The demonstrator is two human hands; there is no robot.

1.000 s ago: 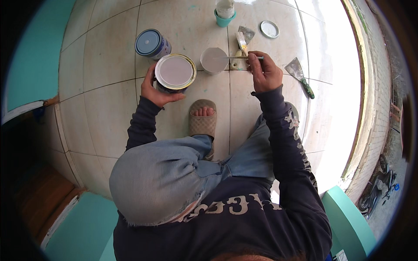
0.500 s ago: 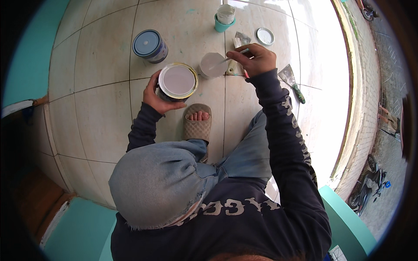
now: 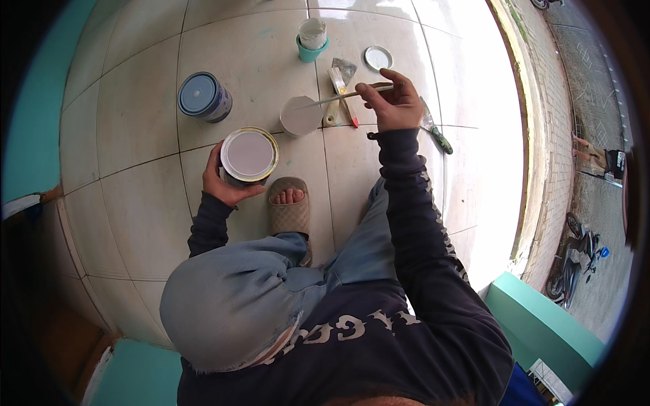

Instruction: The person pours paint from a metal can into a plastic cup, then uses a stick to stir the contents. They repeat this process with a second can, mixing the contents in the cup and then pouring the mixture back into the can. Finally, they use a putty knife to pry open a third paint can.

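Note:
My left hand point(image 3: 223, 184) is wrapped round the side of an open paint can point(image 3: 249, 154) that holds pale greyish-pink paint. My right hand point(image 3: 396, 105) pinches a thin stick point(image 3: 337, 99) between thumb and fingers. The stick slants left, its far tip over a round cup point(image 3: 300, 116) with similar pale paint; whether the tip touches the paint I cannot tell. Just right of the cup lie a paintbrush point(image 3: 337, 81), partly over a putty knife point(image 3: 345, 68), and a tool with a red tip point(image 3: 353, 120).
A second paint can point(image 3: 206, 98) with a blue-grey lid stands to the left. Further off are a teal cup point(image 3: 312, 51) with a whitish container in it and a round lid point(image 3: 378, 58). A green-handled scraper point(image 3: 440, 139) lies beyond my right wrist. My slippered foot point(image 3: 290, 206) is near the held can.
The whole view has shifted, so the floor things appear further left and lower. My right hand has moved away from the cup, and more of the stick shows, lying flatter.

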